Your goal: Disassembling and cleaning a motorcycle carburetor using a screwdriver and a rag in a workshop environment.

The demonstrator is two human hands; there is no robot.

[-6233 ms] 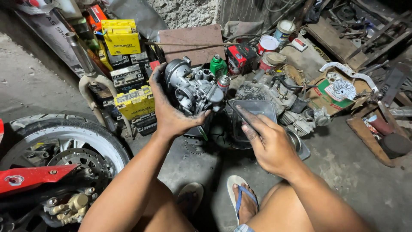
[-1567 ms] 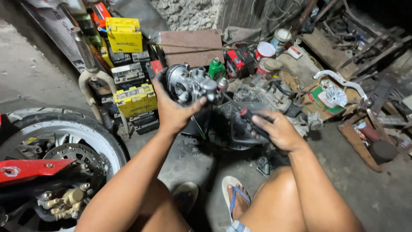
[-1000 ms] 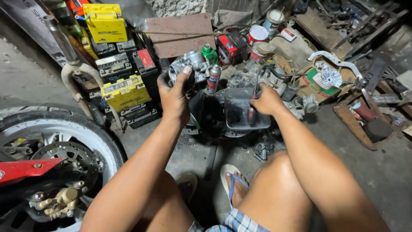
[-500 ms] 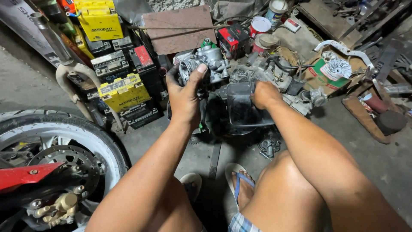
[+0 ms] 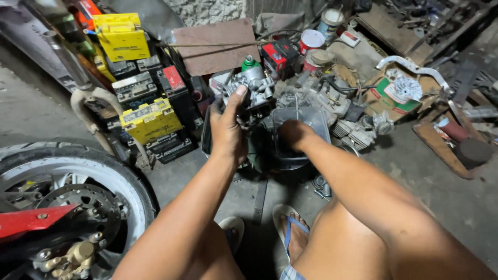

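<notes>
Carburetor (image 5: pixel 249 88), grey metal, grimy, clamped in left hand (image 5: pixel 227 129), right hand (image 5: pixel 294 134) dipped into clear tub (image 5: pixel 306 118), grip hidden, dusty concrete floor (image 5: pixel 456 207), cluttered workshop.

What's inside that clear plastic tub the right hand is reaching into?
The right hand is inside the clear tub. Dark shapes show through its wall; the hand and murky plastic hide what lies at the bottom.

A dim workshop corner with a grey, stained concrete floor (image 5: pixel 446 207). A rough stone wall (image 5: pixel 207 9) runs along the back. Stacked yellow and black batteries (image 5: pixel 148 122) stand at left, beside a brown board (image 5: pixel 215 46) leaning on the wall. 1 motorcycle wheel (image 5: pixel 67 186) with a brake disc fills the lower left. Cans, wooden planks and scattered metal parts crowd the right.
</notes>
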